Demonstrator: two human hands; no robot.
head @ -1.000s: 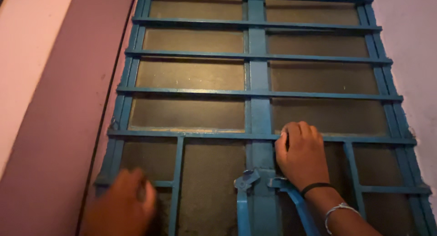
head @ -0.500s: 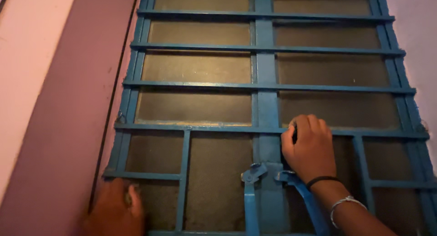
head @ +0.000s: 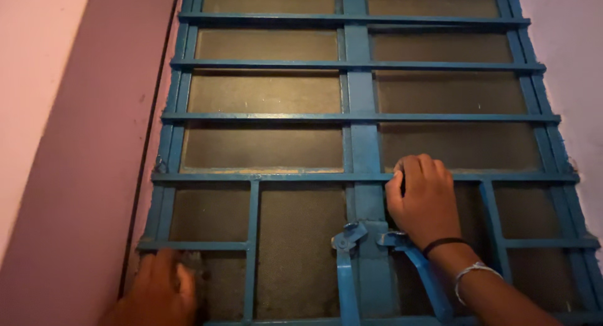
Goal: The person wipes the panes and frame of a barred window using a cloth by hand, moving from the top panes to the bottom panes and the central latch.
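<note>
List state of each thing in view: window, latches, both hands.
Blue barred window: shut, frosted panes behind the bars.
Left latch handle: hanging down, beside the centre post.
Right latch handle: angled down to the right, under the wrist.
Right hand: fingers curled over a horizontal bar by the centre post.
Left hand: blurred, at the lower left pane; grip cannot be told.

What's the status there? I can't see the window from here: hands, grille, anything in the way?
Right hand gripping blue grille bar. Left hand blurred at lower-left pane. Two latch handles beside right wrist.
</note>
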